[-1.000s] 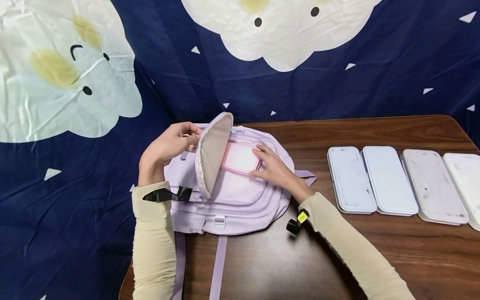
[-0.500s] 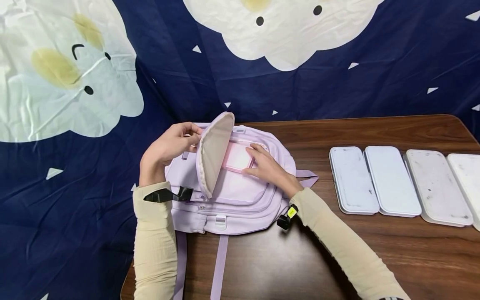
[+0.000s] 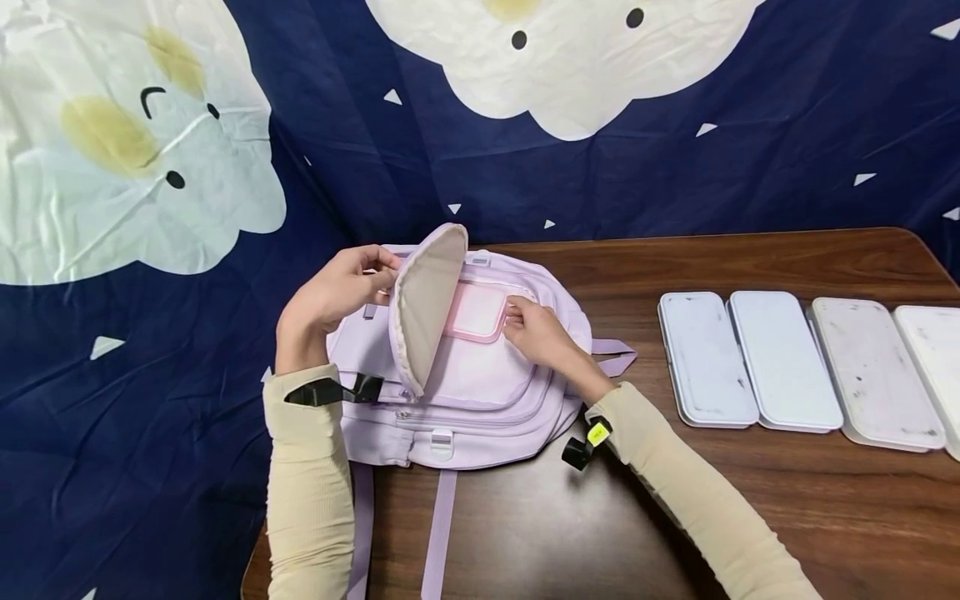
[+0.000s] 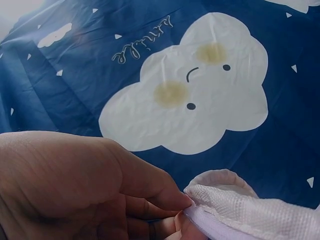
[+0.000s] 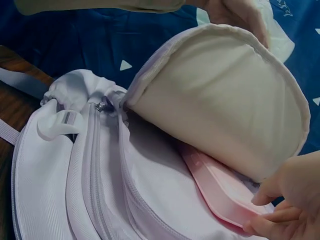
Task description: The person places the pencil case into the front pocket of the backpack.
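Note:
A lilac backpack (image 3: 457, 429) lies on the table with its front pocket unzipped. My left hand (image 3: 333, 287) pinches the edge of the pocket flap (image 3: 433, 312), which stands raised with its cream lining showing. Half inside the pocket lies a pink case (image 3: 477, 311) with a white top, its left end hidden behind the flap. My right hand (image 3: 536, 329) has its fingers curled at the case's right end. In the right wrist view, the fingertips (image 5: 260, 197) are right at the edge of the pink case (image 5: 220, 187).
Several white oblong cases (image 3: 783, 360) stand in a row to the right on the brown wooden table (image 3: 510, 533). Purple straps (image 3: 438, 533) hang from the backpack toward the near edge. A dark blue cloth (image 3: 322, 108) with cloud prints rises behind and to the left.
The pink case has slid left, deeper into the pocket. My right hand went from spread across the case to fingers drawn together at its right end. The left hand stays on the flap.

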`<state>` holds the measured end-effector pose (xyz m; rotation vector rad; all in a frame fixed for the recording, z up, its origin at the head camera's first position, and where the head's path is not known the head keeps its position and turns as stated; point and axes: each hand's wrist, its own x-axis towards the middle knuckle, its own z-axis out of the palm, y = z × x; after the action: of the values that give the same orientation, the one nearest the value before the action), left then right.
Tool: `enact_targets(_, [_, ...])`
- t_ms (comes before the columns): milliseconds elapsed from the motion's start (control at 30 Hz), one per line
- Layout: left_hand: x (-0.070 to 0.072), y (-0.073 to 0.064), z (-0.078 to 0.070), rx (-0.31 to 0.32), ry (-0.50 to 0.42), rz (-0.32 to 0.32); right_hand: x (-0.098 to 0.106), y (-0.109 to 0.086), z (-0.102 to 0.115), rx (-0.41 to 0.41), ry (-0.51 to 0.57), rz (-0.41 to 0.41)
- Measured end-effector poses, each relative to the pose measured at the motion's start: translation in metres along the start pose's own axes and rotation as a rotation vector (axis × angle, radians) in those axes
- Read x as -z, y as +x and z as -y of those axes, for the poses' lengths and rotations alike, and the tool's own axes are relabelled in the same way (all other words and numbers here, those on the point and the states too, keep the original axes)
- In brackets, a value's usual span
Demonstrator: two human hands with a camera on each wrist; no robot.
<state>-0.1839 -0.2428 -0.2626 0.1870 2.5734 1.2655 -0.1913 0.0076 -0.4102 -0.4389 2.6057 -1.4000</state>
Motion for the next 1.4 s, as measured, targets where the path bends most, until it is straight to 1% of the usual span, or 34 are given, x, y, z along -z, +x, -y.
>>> enact_targets(33, [0.000,0.000,0.000,0.000,-0.001,0.000,0.001,0.000,0.000,-0.003,0.021,0.009])
enact_targets(100, [0.000,0.000,0.001,0.001,-0.009,0.002,0.001,0.000,-0.001,0.001,0.029,0.012])
enact_targets(267, [-0.001,0.001,0.000,-0.003,-0.012,0.010,-0.004,0.002,-0.003,0.002,0.041,-0.026])
enact_targets(400, [0.000,0.000,0.001,0.003,-0.005,0.010,-0.012,0.005,0.001,0.006,0.048,-0.042])
enact_targets(600, [-0.002,0.001,0.002,0.003,-0.017,0.019,-0.023,0.009,0.011,-0.009,0.043,-0.032])
enact_targets(767, [-0.002,0.001,0.003,0.005,-0.019,0.020,-0.021,0.011,0.010,-0.039,0.055,-0.025])
enact_targets(967, [-0.001,0.000,0.003,0.017,-0.002,0.020,-0.007,0.006,0.005,-0.067,0.082,-0.028])
enact_targets(1067, [0.000,-0.001,0.004,0.015,-0.002,0.018,0.004,0.001,0.003,-0.063,0.073,-0.040])
enact_targets(1200, [0.000,-0.001,0.005,0.004,-0.014,0.012,0.020,-0.008,-0.002,-0.035,0.051,-0.079])
enact_targets(1400, [0.003,-0.003,0.011,-0.003,-0.025,0.003,0.042,-0.026,-0.010,-0.036,0.056,-0.129])
